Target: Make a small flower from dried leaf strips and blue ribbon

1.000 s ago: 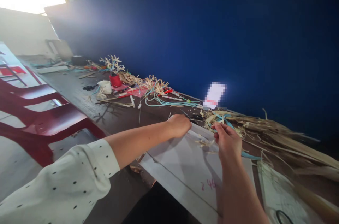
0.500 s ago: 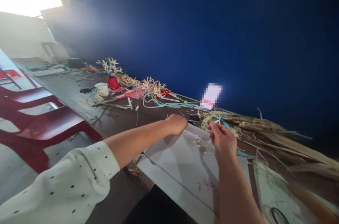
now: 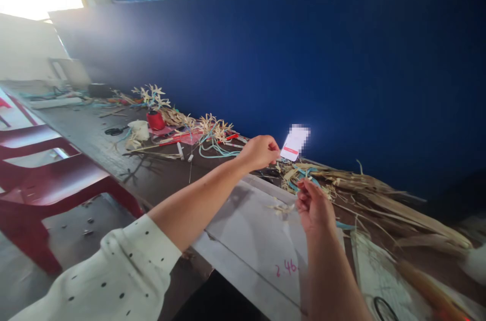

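Left hand (image 3: 260, 152) curled just beside the phone (image 3: 290, 150), which leans near-upright at the blue partition (image 3: 341, 68), probably for viewing; right hand (image 3: 314, 204) bunched above the white board (image 3: 258, 230). Can't tell whether either's fingers grip anything. Pale husk scraps (image 3: 283, 208) lie on the board, beside right hand.

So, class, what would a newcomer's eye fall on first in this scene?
Probably the big blue panel behind the table, with a lit phone at its foot. Next, perhaps, the left hand, close by the phone in this view, and the right hand over a white board. Farther left, a red spool stands beside pale flowers.
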{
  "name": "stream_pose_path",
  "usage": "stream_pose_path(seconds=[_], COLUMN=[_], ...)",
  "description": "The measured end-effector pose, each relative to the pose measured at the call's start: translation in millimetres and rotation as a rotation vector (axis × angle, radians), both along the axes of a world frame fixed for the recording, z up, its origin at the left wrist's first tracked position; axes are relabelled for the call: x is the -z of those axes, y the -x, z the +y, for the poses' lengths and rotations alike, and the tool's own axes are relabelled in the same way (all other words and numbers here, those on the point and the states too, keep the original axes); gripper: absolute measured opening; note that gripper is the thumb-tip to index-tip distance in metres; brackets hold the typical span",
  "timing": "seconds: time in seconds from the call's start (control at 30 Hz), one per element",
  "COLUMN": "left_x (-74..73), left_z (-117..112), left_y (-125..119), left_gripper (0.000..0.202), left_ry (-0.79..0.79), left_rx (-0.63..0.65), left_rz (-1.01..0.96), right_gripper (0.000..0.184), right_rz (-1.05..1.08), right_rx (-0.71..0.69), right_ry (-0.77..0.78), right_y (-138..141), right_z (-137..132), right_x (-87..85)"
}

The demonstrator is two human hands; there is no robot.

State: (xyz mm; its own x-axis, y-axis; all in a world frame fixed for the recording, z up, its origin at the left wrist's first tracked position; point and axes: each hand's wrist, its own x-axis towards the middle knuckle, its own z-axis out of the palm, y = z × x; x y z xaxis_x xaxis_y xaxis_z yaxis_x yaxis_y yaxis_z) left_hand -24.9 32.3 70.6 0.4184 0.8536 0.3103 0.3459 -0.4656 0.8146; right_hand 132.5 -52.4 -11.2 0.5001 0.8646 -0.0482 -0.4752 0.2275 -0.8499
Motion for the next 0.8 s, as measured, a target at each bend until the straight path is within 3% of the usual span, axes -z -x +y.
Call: stream_pose_path(seconds=[0.17,0.33,0.43,0.53,0.63,0.8], left_x=[8.7,31.2,45.2,54.7,59.0,61.1], left_z=[-11.5,-22.5,-23.7,-22.3,-22.7,-26.2], left_y=[-26.1,-34.5,-35.1,-33.7,-29.9,-22.1], left_gripper=[0.018,0.021,0.025,0.028,0.03,0.03], left_ry=[0.247,0.293,0.343,0.482,0.61,0.667], left_rx=[0.056,0.047,0.115,0.257,0.482,0.731], left_rz=[-0.282,-0.265,-0.301,-0.377,-0.486,-0.556], right_gripper=[0.027,0.024,0.02,0.017,0.013,0.011], right_rz=[0.14,0.227,0.233,0.258,0.31,0.418], right_rx=[-0.109,-0.217,-0.289,-0.363,-0.454,-0.671], right_ry=[-0.038,-0.082,-0.136,-0.179,-0.229,-0.288], right_y=[-2.9,-6.2,-7.9,-9.4,-11.5,-15.1], right_z=[-2.2,-4.8,-7.8,-10.4,-12.3,-16.8], right_x=[-4.2,-5.9,-6.0,-6.1,-5.5,-2.9])
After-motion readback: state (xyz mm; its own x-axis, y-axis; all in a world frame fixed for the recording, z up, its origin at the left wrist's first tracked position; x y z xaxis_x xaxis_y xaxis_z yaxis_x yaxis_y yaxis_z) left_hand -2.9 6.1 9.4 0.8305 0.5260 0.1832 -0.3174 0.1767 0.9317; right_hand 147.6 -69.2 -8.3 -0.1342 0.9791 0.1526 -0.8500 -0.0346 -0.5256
